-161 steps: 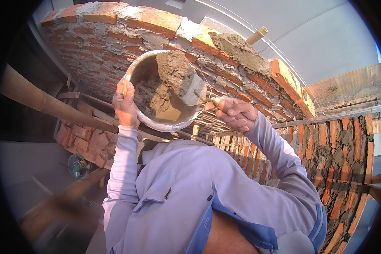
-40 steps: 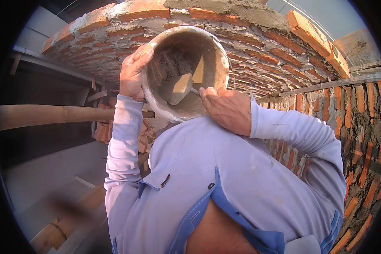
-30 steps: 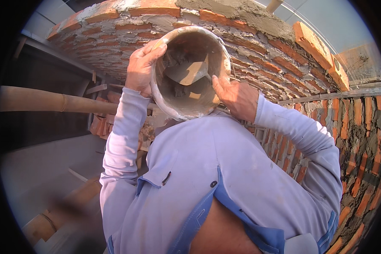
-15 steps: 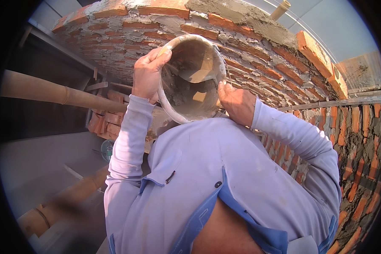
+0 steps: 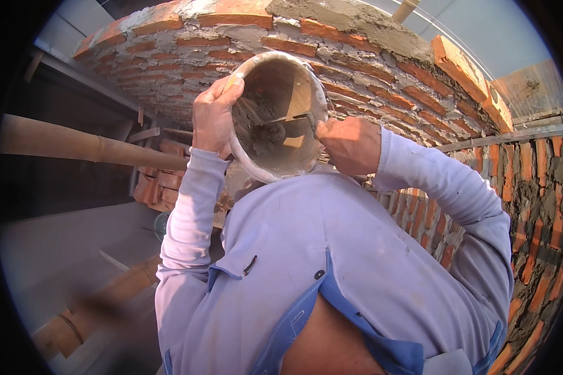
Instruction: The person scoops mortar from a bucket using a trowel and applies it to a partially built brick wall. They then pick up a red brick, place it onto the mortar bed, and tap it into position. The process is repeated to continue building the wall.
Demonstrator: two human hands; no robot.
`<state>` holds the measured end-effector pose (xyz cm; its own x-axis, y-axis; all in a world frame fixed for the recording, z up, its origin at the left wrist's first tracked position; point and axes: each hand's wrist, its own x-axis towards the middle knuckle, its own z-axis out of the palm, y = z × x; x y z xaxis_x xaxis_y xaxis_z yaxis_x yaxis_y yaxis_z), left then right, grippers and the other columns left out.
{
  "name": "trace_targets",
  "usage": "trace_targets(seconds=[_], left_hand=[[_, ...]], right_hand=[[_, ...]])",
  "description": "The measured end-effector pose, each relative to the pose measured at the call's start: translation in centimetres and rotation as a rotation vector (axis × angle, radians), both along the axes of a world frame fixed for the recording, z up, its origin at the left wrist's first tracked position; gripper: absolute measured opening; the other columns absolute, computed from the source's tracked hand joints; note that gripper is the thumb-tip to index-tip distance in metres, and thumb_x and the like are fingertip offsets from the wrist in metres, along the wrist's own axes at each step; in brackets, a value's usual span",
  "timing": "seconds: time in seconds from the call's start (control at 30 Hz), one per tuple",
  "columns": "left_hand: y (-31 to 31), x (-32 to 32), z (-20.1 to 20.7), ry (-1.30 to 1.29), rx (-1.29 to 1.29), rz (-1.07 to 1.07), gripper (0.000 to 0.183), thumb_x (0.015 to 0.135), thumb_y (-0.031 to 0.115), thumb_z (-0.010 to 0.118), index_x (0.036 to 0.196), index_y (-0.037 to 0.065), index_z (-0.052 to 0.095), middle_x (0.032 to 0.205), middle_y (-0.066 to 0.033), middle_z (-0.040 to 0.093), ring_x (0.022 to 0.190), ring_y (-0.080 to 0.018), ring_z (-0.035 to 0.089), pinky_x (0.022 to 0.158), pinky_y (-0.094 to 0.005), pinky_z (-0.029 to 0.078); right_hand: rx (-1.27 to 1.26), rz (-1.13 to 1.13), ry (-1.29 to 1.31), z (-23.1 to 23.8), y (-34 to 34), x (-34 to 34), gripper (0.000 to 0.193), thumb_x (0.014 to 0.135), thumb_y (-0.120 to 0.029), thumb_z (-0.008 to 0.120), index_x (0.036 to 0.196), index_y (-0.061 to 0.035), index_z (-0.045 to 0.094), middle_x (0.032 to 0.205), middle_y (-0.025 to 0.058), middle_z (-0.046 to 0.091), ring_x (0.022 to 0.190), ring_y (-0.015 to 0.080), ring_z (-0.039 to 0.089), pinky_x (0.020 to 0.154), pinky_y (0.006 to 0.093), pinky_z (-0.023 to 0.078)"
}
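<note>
A round bucket (image 5: 246,155) with a pale, mortar-crusted rim is tipped against my front, its mouth facing me. Wet grey mortar (image 5: 266,134) lies in the bottom. My left hand (image 5: 214,115) grips the bucket's left rim, thumb over the edge. At the right side of the mouth my right hand (image 5: 351,144) is closed in a fist, with a trowel (image 5: 294,117) reaching from it into the bucket. The blade shows nearly edge-on; the handle is hidden by my fingers.
A brick wall (image 5: 200,56) with rough mortar joints curves across the far side. Loose bricks (image 5: 447,53) sit on its top at right. More brickwork (image 5: 532,206) stands at my right. A bamboo pole (image 5: 62,140) crosses at left, near stacked bricks (image 5: 159,184).
The trowel blade has turned from showing its broad face to nearly edge-on, uncovering more mortar. My right hand has shifted slightly left and rolled. My left hand keeps its grip.
</note>
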<state>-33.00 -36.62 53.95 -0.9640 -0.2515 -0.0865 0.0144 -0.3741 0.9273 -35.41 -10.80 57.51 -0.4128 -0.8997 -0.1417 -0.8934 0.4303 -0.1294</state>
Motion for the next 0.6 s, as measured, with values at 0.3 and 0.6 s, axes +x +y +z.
trace_targets(seconds=[0.3, 0.6], left_hand=[[2.8, 0.2, 1.8, 0.15, -0.322, -0.048, 0.024, 0.087, 0.008, 0.068, 0.106, -0.005, 0.071, 0.102, -0.0051, 0.068, 0.088, -0.0086, 0.056, 0.08, -0.0232, 0.045], [2.7, 0.3, 2.2, 0.243, -0.124, -0.238, 0.023, 0.085, 0.003, 0.066, 0.104, -0.008, 0.07, 0.121, -0.0127, 0.063, 0.104, -0.0158, 0.057, 0.093, -0.0289, 0.043]], right_hand=[[0.131, -0.206, -0.24, -2.9, 0.3, -2.7, 0.021, 0.087, -0.012, 0.051, 0.096, 0.0068, 0.055, 0.077, 0.0231, 0.061, 0.066, 0.0348, 0.065, 0.053, 0.0445, 0.051], [0.057, -0.681, -1.336, -0.1, 3.5, -5.4, 0.027, 0.099, -0.031, 0.051, 0.092, -0.0052, 0.056, 0.061, 0.0023, 0.051, 0.038, 0.0088, 0.044, 0.032, 0.0266, 0.037]])
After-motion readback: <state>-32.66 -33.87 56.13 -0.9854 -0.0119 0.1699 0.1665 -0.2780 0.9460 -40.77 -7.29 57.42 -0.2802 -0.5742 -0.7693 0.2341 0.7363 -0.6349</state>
